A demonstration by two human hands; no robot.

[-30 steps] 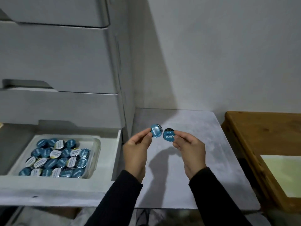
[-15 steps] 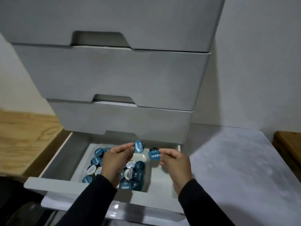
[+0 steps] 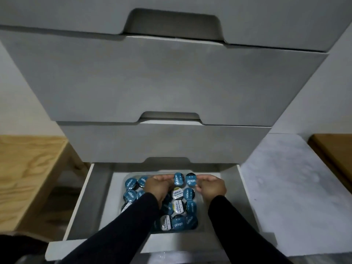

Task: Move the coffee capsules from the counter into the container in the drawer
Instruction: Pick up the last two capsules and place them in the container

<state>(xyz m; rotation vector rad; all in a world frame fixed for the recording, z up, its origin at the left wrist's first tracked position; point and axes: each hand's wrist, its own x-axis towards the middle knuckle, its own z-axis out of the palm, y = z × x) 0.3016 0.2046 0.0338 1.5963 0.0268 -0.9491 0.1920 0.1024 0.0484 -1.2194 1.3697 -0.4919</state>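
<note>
The bottom drawer (image 3: 91, 197) stands pulled out, and a clear plastic container (image 3: 200, 228) in it holds several blue and white coffee capsules (image 3: 178, 207). My left hand (image 3: 158, 187) pinches a blue capsule (image 3: 178, 180) over the container's far edge. My right hand (image 3: 211, 187) pinches a second blue capsule (image 3: 191, 181) right beside the first. Both capsules sit at or just above the far row; I cannot tell if they touch the pile. My sleeves hide part of the container's left and right sides.
Closed grey drawers (image 3: 162, 82) rise directly behind my hands. The grey counter (image 3: 276, 187) lies to the right, with a wooden board (image 3: 333, 149) beyond it. A wooden surface (image 3: 28, 168) sits at the left.
Both hands carried their capsules from over the counter leftward to the drawer, then lowered them to the container's far edge. My view turned left to face the drawers.
</note>
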